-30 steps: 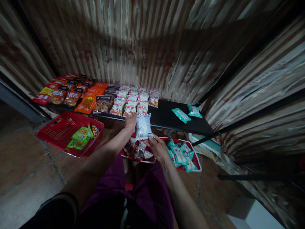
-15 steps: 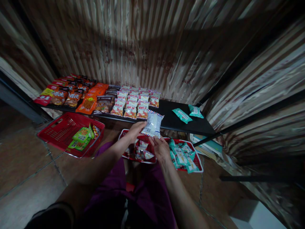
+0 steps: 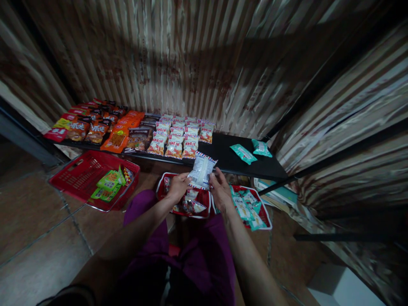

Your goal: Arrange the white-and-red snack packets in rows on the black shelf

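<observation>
A pale snack bag [image 3: 203, 170], its printed back turned up, is held over the middle basket, just in front of the shelf edge. My left hand [image 3: 179, 187] pinches its lower left corner. My right hand [image 3: 220, 190] grips the bag's right side, thumb and fingers closed around the edge. Beyond the bag, several white-and-red snack bags [image 3: 190, 145] stand in rows on the black shelf [image 3: 219, 148]. Under my hands is the red middle basket [image 3: 165, 175] with more small packets, partly hidden by my arms.
Orange and dark snack packs [image 3: 116, 134] fill the shelf's left part. Two teal packets [image 3: 243, 154] lie toward its right end. On the floor, a red basket [image 3: 72, 172] holds green packets; another basket [image 3: 270, 225] holds teal ones. A black bar [image 3: 306, 165] slants at the right.
The snack bag has come slightly down and left, nearer to me. My right hand has shifted from its bottom edge up to its right side.
</observation>
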A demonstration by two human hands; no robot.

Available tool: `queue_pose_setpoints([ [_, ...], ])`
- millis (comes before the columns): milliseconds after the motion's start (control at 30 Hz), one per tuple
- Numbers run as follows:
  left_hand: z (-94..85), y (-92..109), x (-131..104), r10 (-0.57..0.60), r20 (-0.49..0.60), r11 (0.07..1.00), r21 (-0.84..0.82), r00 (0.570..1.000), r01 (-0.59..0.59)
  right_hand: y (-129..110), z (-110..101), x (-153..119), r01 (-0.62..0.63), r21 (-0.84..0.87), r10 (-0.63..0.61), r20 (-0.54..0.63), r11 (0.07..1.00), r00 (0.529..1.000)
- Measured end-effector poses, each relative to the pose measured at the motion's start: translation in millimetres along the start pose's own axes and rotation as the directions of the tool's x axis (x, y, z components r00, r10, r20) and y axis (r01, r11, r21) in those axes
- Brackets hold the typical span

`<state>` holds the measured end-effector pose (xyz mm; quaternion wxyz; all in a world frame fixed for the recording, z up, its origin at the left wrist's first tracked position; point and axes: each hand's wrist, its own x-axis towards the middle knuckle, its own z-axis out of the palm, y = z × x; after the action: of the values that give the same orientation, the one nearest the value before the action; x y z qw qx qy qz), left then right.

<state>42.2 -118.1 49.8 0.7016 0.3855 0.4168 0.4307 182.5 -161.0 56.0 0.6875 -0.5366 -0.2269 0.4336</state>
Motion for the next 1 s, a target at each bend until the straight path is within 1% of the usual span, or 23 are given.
queue_pose_setpoints([
  [67,1.6,-4,-4,0.004,0.028,1.0,0.013,1.0,-0.004,3,3,5,0.089,-0.111,-0.088,0.011,0.99,0.996],
  [100,2.7,-7,-6,0.01,0.029,1.0,0.018,1.0,-0.011,5,4,6,0.14,-0.207,-0.143,0.0,0.968,0.99],
  [133,3.8,-9,-7,0.019,0.024,0.999,0.026,1.0,-0.02,7,4,7,0.201,-0.326,-0.215,-0.007,0.923,0.977],
  [167,4.8,-11,-8,0.03,0.016,0.999,0.04,0.999,-0.031,9,4,6,0.275,-0.453,-0.304,0.008,0.848,0.952],
  [200,5.8,-13,-9,0.043,0.012,0.997,0.06,0.999,-0.043,10,4,5,0.356,-0.567,-0.398,0.054,0.743,0.916],
  [233,6.7,-15,-9,0.057,0.013,0.995,0.085,0.998,-0.058,11,4,3,0.439,-0.649,-0.476,0.132,0.621,0.869],
  [267,7.6,-17,-9,0.076,0.014,0.991,0.114,0.997,-0.077,12,3,1,0.514,-0.696,-0.528,0.224,0.502,0.819],
  [300,8.4,-19,-9,0.098,0.013,0.984,0.145,0.995,-0.099,13,2,-1,0.57,-0.716,-0.551,0.307,0.403,0.776],
  [333,9.3,-21,-8,0.122,0.009,0.977,0.176,0.992,-0.122,14,2,-3,0.603,-0.726,-0.556,0.366,0.331,0.746],
  [367,10.1,-22,-8,0.144,0.002,0.969,0.202,0.99,-0.141,15,1,-4,0.617,-0.734,-0.554,0.4,0.283,0.73],
  [400,11.0,-23,-7,0.159,-0.001,0.963,0.222,0.987,-0.155,16,1,-5,0.618,-0.744,-0.553,0.413,0.253,0.724],
  [467,12.4,-24,-7,0.171,0.009,0.955,0.244,0.985,-0.168,17,0,-6,0.602,-0.763,-0.555,0.403,0.235,0.727],
  [567,13.1,-23,-9,0.19,0.03,0.932,0.309,0.981,-0.19,18,-1,-5,0.596,-0.76,-0.549,0.393,0.258,0.738],
  [633,13.0,-21,-12,0.23,0.027,0.889,0.402,0.973,-0.221,18,-1,-5,0.59,-0.747,-0.531,0.38,0.307,0.758],
  [667,13.1,-20,-13,0.252,0.028,0.859,0.454,0.967,-0.237,18,0,-6,0.577,-0.739,-0.514,0.364,0.348,0.777],
  [733,14.5,-17,-18,0.299,0.04,0.788,0.553,0.953,-0.271,18,2,-7,0.516,-0.716,-0.455,0.304,0.47,0.837],
  [800,17.5,-15,-23,0.36,0.062,0.706,0.635,0.931,-0.315,18,4,-8,0.42,-0.665,-0.367,0.229,0.618,0.902],
  [833,19.5,-15,-25,0.392,0.079,0.663,0.666,0.917,-0.341,19,5,-8,0.37,-0.623,-0.322,0.193,0.689,0.927],
  [900,23.4,-15,-30,0.443,0.118,0.585,0.713,0.889,-0.386,21,8,-10,0.281,-0.519,-0.248,0.133,0.808,0.96],
  [1000,27.7,-16,-36,0.492,0.156,0.486,0.767,0.856,-0.419,22,13,-14,0.187,-0.343,-0.172,0.073,0.921,0.982],
])
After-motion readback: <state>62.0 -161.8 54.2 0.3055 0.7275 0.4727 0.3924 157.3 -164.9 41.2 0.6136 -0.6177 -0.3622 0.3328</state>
